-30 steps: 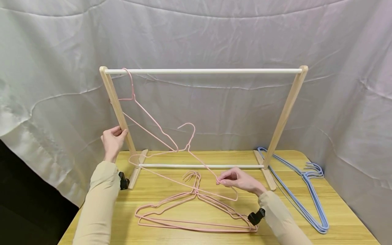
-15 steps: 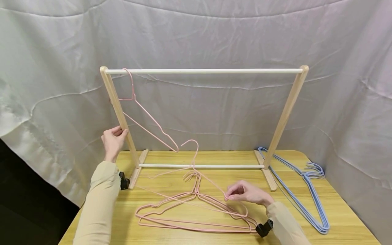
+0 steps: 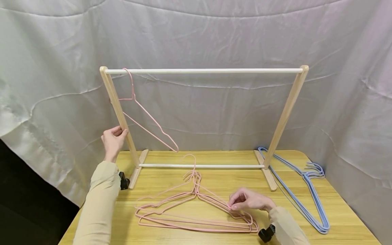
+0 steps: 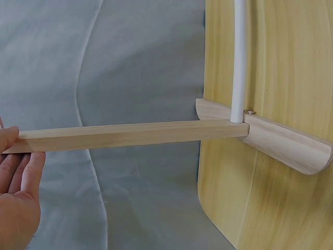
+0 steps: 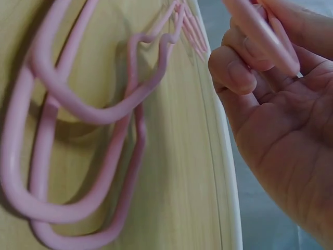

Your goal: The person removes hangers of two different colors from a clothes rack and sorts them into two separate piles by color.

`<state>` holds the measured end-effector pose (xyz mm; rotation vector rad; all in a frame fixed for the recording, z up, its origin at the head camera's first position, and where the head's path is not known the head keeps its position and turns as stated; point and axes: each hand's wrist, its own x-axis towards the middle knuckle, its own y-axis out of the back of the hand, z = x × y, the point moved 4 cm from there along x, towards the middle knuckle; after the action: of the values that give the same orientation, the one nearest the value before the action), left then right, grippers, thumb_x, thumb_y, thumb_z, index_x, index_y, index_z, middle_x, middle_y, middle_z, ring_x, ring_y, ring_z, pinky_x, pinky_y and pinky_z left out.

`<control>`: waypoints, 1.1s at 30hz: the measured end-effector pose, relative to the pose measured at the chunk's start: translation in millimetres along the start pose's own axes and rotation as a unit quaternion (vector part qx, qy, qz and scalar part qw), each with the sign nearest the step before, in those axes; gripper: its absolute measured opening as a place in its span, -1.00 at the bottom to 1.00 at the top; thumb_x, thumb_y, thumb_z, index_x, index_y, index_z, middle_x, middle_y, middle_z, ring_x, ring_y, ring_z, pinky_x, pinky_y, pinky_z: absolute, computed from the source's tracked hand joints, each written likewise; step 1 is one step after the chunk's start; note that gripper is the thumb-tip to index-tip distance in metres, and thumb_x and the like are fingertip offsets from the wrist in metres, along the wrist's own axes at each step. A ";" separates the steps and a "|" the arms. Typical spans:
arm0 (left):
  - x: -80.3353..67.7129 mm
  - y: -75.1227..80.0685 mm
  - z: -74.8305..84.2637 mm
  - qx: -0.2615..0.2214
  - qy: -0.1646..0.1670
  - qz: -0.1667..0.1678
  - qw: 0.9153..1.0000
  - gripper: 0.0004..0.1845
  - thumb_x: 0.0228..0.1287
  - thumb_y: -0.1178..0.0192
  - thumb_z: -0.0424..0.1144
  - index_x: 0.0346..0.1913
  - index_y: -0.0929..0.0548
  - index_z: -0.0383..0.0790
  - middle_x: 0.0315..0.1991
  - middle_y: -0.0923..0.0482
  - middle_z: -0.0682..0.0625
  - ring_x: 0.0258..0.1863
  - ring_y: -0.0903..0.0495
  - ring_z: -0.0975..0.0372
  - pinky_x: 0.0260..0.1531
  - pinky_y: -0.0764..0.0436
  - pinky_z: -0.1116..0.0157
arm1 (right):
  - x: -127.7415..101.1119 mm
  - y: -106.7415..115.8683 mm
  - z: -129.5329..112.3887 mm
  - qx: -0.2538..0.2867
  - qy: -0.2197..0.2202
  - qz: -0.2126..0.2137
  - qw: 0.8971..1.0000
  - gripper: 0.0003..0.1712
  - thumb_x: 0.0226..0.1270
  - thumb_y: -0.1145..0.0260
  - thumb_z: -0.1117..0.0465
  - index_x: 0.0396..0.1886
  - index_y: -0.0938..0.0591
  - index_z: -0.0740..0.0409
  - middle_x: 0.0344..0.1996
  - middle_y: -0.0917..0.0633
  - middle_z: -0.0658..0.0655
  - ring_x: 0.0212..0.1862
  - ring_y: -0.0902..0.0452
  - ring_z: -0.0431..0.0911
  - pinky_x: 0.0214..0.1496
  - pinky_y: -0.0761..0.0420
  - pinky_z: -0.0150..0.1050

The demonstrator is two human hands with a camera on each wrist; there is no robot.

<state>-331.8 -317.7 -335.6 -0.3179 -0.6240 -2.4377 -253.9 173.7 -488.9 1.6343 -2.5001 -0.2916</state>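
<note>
My right hand (image 3: 249,200) pinches one shoulder of a pink wire hanger (image 3: 195,165). That hanger is low over several more pink hangers (image 3: 196,193) stacked on the table; whether it touches them I cannot tell. In the right wrist view, its curved bar (image 5: 265,39) passes between the thumb and fingers. With thumb and fingers, my left hand (image 3: 112,141) grips the left wooden upright (image 3: 114,103) of a garment rack, also seen in the left wrist view. From the rack's white top rod (image 3: 203,71), near that upright, hangs another pink hanger (image 3: 150,116).
Blue hangers (image 3: 316,200) lie nested at the right, partly behind the rack's right upright (image 3: 286,112). A white lower rod (image 3: 226,166) joins the rack's feet just above the wooden table (image 3: 346,217). Grey curtain (image 3: 214,37) surrounds the back and sides.
My right hand has lowered the pink hanger from in front of the rack down to the stack, moving slightly right and nearer me. The left hand keeps its place on the upright.
</note>
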 end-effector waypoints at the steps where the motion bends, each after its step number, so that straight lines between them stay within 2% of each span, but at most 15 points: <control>1: 0.0 -0.1 0.0 0.000 0.000 0.000 1.000 -0.65 0.33 -0.30 -0.22 0.11 -0.72 -0.30 0.02 -0.72 -0.23 -0.46 -0.40 0.82 -0.29 -0.41 0.74 | -0.2 -0.1 1.7 0.000 -0.005 0.000 1.000 -0.67 0.47 -0.20 0.35 -0.13 -0.59 0.68 -0.29 -0.50 0.73 -0.32 -0.47 -0.38 -0.21 -0.52 -0.53; 6: -0.2 -0.7 0.1 -0.001 -0.005 0.002 1.000 -0.66 0.34 -0.29 -0.24 0.10 -0.72 -0.33 0.01 -0.72 -0.25 -0.49 -0.37 0.84 -0.28 -0.39 0.74 | -0.4 0.5 6.9 -0.005 -0.022 0.006 1.000 -0.70 0.46 -0.22 0.33 -0.15 -0.62 0.62 -0.28 -0.53 0.70 -0.33 -0.49 -0.39 -0.23 -0.52 -0.53; 13: -0.6 -1.0 0.4 0.002 -0.005 0.004 1.000 -0.66 0.33 -0.29 -0.24 0.09 -0.73 -0.33 0.00 -0.72 -0.26 -0.50 -0.35 0.85 -0.27 -0.38 0.73 | -1.1 1.3 7.9 -0.010 0.006 -0.003 1.000 -0.73 0.46 -0.20 0.39 -0.17 -0.60 0.64 -0.33 -0.52 0.68 -0.35 -0.46 -0.43 -0.27 -0.50 -0.56; 26: 0.1 -1.7 -0.6 -0.001 -0.006 0.005 1.000 -0.66 0.34 -0.29 -0.24 0.10 -0.72 -0.34 0.01 -0.72 -0.26 -0.49 -0.36 0.85 -0.27 -0.38 0.74 | -1.4 2.8 9.0 -0.018 0.022 0.005 1.000 -0.79 0.40 -0.24 0.41 -0.19 -0.66 0.57 -0.43 -0.53 0.58 -0.40 -0.40 -0.44 -0.37 -0.40 -0.57; 33: 0.5 -1.1 -0.5 0.002 0.000 0.002 1.000 -0.65 0.34 -0.29 -0.23 0.11 -0.72 -0.32 0.02 -0.72 -0.24 -0.47 -0.38 0.82 -0.27 -0.39 0.73 | -2.1 3.5 13.1 -0.023 0.007 0.015 1.000 -0.79 0.37 -0.29 0.39 -0.19 -0.68 0.55 -0.40 -0.57 0.61 -0.38 -0.48 -0.45 -0.34 -0.47 -0.57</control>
<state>-332.9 -317.4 -336.2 -0.3166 -0.6258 -2.4320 -259.1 178.1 -500.8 1.5750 -2.4864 -0.3302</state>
